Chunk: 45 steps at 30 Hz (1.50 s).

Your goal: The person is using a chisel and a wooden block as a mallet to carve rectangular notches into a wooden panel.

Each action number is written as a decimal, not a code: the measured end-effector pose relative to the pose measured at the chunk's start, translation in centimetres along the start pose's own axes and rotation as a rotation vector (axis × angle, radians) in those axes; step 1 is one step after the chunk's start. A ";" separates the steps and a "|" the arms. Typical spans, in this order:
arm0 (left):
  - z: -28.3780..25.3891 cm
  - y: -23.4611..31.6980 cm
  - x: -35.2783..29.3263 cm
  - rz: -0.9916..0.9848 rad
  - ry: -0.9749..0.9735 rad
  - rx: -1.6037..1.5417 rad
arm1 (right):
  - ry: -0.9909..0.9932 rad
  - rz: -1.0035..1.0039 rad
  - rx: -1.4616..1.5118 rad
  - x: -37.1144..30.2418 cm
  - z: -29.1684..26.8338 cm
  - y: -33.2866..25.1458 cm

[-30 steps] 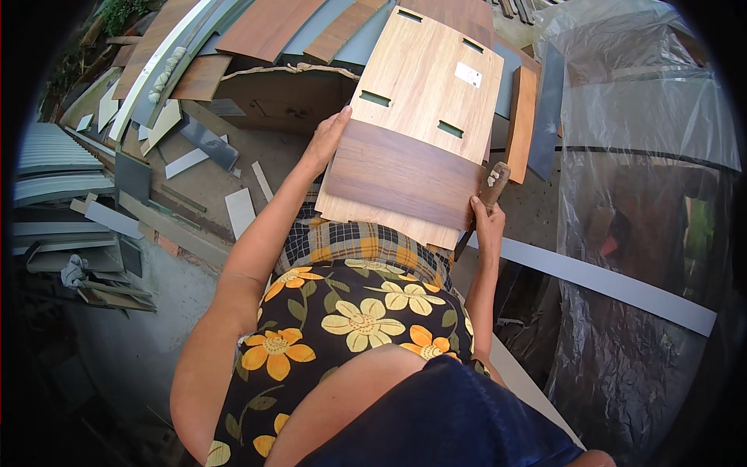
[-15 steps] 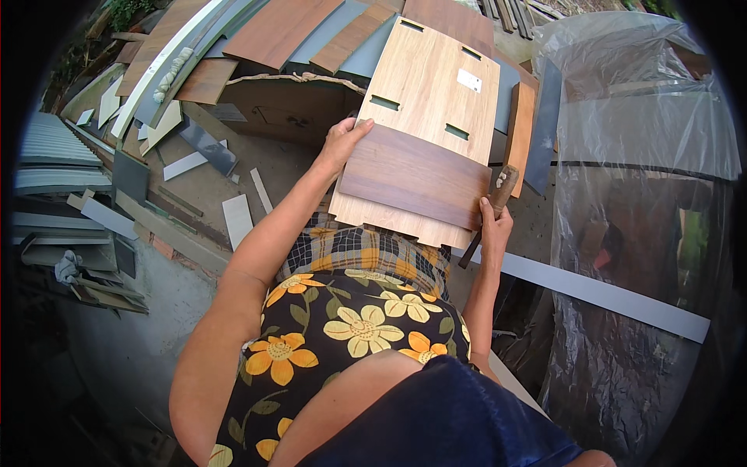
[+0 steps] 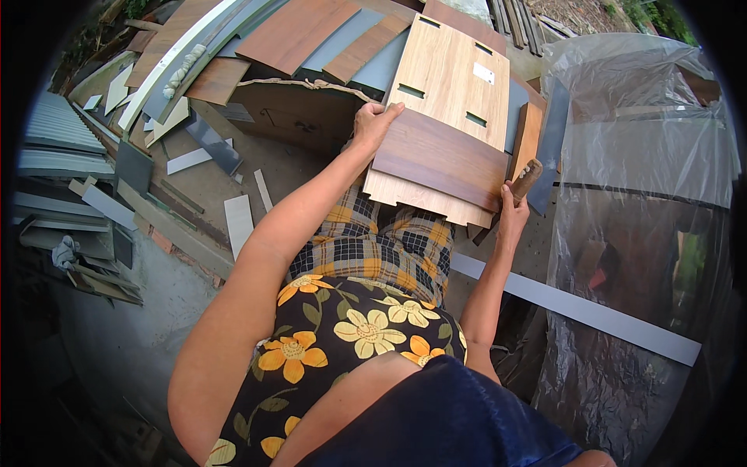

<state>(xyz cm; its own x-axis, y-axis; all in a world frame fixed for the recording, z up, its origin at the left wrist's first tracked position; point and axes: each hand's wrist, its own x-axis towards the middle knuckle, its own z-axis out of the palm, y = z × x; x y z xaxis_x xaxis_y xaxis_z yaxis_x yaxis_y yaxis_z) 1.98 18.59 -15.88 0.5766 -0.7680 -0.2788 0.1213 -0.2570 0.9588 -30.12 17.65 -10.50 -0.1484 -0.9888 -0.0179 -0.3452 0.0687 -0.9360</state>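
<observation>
A dark brown wood board [image 3: 440,162] lies across the lower part of a pale wood-grain panel [image 3: 447,86] with several rectangular slots and a small white label. My left hand [image 3: 377,124] is closed on the dark board's far left corner, thumb on top. At the board's right end, my right hand [image 3: 513,211] is closed round a tool with a worn wooden handle [image 3: 527,180]. The tool's dark, narrow lower part [image 3: 484,233] shows below the panel's edge; its exact kind is hard to tell. The right fingers are also against the board's edge.
Under and beyond the panel lie brown boards [image 3: 299,35] and grey strips. An orange-brown block [image 3: 526,140] stands to the right, near clear plastic sheeting [image 3: 646,148]. A long pale strip [image 3: 599,315] crosses the lower right. Offcuts [image 3: 239,222] and a cardboard box [image 3: 288,117] are at left.
Both hands, the dark board and the pale panel have shifted right and slightly away from me. The view has also moved a little. Both hands keep their hold.
</observation>
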 end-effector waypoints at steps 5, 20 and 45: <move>0.4 0.1 -0.1 0.009 0.098 0.049 | -0.016 -0.056 -0.024 0.9 -0.6 1.5; -1.1 -1.6 -5.0 0.127 -0.128 -0.128 | -0.025 0.063 -0.214 -4.0 -2.6 2.4; -1.3 -2.7 -3.3 0.185 -0.059 0.086 | -0.096 0.183 0.006 -5.3 -2.4 1.9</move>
<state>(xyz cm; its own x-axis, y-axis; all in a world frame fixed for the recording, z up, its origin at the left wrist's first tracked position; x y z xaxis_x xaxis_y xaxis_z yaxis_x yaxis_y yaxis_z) 0.78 22.58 -17.45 0.5340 -0.8391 -0.1038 -0.0533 -0.1559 0.9863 -32.18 23.33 -11.37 -0.1187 -0.9679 -0.2216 -0.3150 0.2483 -0.9160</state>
